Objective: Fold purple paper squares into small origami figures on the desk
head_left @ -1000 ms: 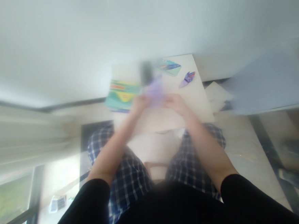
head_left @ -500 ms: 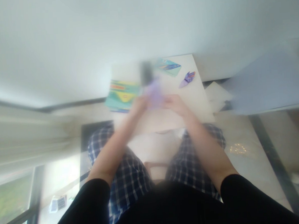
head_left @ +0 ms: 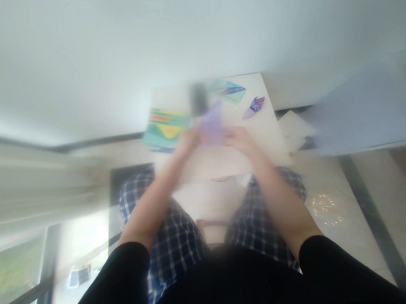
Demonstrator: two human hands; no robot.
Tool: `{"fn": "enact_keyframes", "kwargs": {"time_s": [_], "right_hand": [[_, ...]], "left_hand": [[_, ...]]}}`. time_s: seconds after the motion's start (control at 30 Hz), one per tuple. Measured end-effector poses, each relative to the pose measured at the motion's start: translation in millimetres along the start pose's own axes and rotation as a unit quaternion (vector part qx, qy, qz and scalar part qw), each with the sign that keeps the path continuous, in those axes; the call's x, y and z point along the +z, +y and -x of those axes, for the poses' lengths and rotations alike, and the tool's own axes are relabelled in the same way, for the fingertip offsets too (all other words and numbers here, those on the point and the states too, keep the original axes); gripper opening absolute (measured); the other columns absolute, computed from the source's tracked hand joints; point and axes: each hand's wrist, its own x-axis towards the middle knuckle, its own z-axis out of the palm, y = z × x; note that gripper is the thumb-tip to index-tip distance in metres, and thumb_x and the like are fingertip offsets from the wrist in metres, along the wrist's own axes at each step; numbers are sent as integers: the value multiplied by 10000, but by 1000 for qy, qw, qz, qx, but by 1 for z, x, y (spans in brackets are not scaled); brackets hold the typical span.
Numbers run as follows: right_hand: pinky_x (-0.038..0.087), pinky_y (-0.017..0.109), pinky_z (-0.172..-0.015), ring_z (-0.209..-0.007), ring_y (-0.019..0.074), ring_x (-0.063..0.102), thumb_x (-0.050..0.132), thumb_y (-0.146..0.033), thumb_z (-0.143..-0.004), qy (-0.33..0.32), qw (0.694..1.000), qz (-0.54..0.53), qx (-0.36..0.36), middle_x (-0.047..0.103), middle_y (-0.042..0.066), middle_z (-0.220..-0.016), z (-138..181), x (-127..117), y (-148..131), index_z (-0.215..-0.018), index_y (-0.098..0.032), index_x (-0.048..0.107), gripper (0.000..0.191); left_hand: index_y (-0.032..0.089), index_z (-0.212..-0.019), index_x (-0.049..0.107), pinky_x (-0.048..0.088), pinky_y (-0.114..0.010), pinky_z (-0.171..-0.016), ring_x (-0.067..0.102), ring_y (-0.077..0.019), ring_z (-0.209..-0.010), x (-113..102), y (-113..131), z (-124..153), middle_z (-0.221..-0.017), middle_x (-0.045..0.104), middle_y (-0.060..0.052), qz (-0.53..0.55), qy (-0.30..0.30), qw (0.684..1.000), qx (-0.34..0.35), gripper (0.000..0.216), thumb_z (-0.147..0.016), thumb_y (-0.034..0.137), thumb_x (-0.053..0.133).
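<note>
While left hand (head_left: 190, 138) and right hand (head_left: 236, 135) pinch purple paper (head_left: 213, 124), fingers nearly together, it looks part-folded; purple figure (head_left: 254, 107), right, looks done.

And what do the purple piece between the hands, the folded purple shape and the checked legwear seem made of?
Purple piece: probably thin paper, by its flat, pointed outline; blur hides the finish.
Folded purple shape: likely printed paper, given its angular edges and patterned colours; gloss unclear.
Checked legwear: apparently matte woven cloth, with soft folds.
</note>
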Motion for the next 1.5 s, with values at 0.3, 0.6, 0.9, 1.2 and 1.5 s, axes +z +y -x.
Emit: {"fn": "enact_keyframes", "kwargs": {"time_s": [0.3, 0.6, 0.9, 1.2, 1.5], "right_hand": [[604, 408, -841, -834, 218, 720, 859, -454, -536, 23, 1000, -5, 4, 791, 69, -883, -3, -1, 4, -837, -171, 775, 421], [615, 400, -807, -818, 215, 718, 852, -438, -541, 43, 999, -1, 4, 786, 79, -882, -4, -6, 4, -838, -158, 773, 416], [607, 455, -854, -860, 257, 734, 839, -366, -586, 42, 999, 19, 0, 783, 96, -902, -5, -6, 4, -844, -144, 769, 347], [611, 425, -842, -808, 220, 719, 839, -354, -567, 69, 998, 5, 9, 781, 65, -867, -7, -11, 7, -879, -154, 774, 376], [609, 425, -841, -798, 209, 709, 844, -375, -575, 43, 999, -1, 11, 773, 67, -868, -4, -16, 4, -893, -150, 770, 397]], "left_hand": [[171, -765, 705, 525, -267, -720, 673, -199, -752, -3, 18, 13, -674, 691, -48, -113, -2, 993, 29, 447, -919, 534, 495], [169, -775, 744, 572, -309, -733, 704, -228, -789, -9, 19, 15, -759, 745, -74, -20, -51, 999, -5, 478, -761, 642, 676], [169, -836, 744, 566, -309, -769, 733, -229, -808, -6, 5, 14, -787, 751, -74, -68, -66, 995, 35, 299, -879, 440, 626], [173, -1161, 673, 582, -315, -798, 728, -216, -938, -3, -6, 7, -1146, 737, -122, 10, -139, 988, 61, 421, -877, 472, 589], [187, -1012, 760, 569, -316, -877, 716, -241, -1019, -13, 11, 12, -1099, 763, -98, 33, -113, 993, 32, 538, -751, 653, 694]]}}
